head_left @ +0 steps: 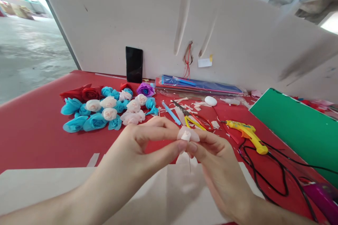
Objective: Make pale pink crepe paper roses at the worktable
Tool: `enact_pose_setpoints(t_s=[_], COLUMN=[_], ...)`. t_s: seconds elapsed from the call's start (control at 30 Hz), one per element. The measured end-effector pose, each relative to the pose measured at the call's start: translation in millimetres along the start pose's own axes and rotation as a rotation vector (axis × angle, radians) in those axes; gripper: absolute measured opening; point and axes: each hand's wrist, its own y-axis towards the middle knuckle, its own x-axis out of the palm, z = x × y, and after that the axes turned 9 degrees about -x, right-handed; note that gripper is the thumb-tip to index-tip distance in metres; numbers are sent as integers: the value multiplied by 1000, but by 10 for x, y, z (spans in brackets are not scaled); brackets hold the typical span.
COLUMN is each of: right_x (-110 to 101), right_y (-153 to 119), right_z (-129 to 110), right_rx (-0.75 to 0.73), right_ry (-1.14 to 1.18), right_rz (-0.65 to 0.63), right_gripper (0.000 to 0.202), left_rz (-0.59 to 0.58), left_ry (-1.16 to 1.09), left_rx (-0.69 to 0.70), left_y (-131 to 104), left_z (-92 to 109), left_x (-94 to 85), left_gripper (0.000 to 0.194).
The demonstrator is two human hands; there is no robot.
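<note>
A small pale pink paper flower (186, 135) on a thin wire stem (190, 164) is pinched between both hands, above a sheet of white paper (142, 197). My left hand (148, 144) is closed, its thumb and index finger on the flower's left side. From the right, my right hand (216, 158) grips the same flower with thumb and fingers, around the petal base. One wide petal spreads around the tight centre. Just beyond the hands lie red-handled scissors (203, 122), yellow-handled pliers (194, 123), a light blue stick (171, 112) and pale paper scraps.
Finished-looking blue (96, 122), white (109, 102), red (91, 94) and purple paper flowers (145, 90) lie at the left. A yellow glue gun (249, 133) with black cord and a green board (298, 130) are on the right. A phone (134, 64) leans against the white panel.
</note>
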Motion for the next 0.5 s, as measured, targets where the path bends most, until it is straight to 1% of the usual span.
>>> enact_pose_setpoints(t_s=[0.13,0.23,0.3,0.4,0.5], right_x=[-5,0,6,9,-1], right_y=[6,14,16,7,-17], right_z=[-24,-49,-59,-56,-40], right_rx=[-11,23,38,60,83], right_ry=[37,122,162,187,200], right_rz=[-13,-49,-71,-85,-94], right_gripper=[15,20,20,14,10], left_rz=[-75,-115,-115,-94,-30], left_ry=[-55,-122,-98,-49,-62], left_rx=[-37,-1,18,23,35], left_y=[9,18,18,2,-20], left_z=[-52,-70,-52,-18,-24], left_x=[-7,-28,-40,-34,0], left_gripper=[21,28,29,24,23])
